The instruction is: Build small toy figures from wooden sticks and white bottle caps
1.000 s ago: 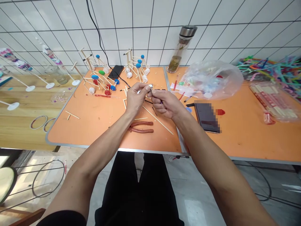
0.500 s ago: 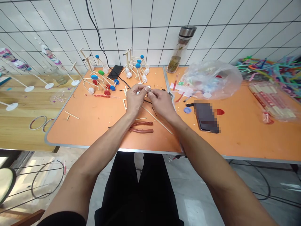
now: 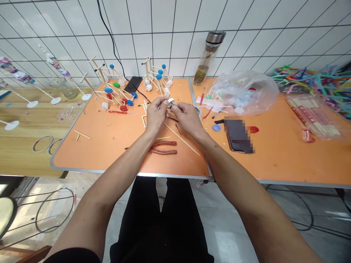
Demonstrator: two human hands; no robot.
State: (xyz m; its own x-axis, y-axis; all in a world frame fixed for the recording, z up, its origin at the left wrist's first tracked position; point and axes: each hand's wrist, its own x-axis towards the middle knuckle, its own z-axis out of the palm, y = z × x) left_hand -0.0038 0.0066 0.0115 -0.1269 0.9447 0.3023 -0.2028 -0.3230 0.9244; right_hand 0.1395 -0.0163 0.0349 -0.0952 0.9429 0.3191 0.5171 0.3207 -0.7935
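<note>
"Checking the step: what was being worked on?"

"A white cap (image 3: 171,100) was being handled in the air above the middle of the table (image 3: 90,155), well off the surface. Fitting of small parts was judged to be in hand, since stick frames (image 3: 156,71) with coloured caps (image 3: 159,76) were standing near the far edge."

"Grip?"

"Left hand (image 3: 156,114) was closed in a tight pinch on the cap. Right hand (image 3: 188,117) was closed too, pinched on a thin dark piece (image 3: 170,107) just beside the cap. Whether that piece was touching the cap could not be told, as it was partly hidden by the hands and too small to make out."

"Hands apart?"

"No, they were held close together, and neither was resting on the table."

"Next move?"

"A steady two-handed pinch was judged to be called for, with the dark piece kept lined up against the cap. The cap was too small for a loose hold."

"Anything else near?"

"Pliers (image 3: 163,147) with red handles were lying below the hands. A wooden stick (image 3: 181,137) was lying just to their right, and a black strand (image 3: 173,119) was seen under the right hand. Neither the pliers nor the stick was being held."
</note>
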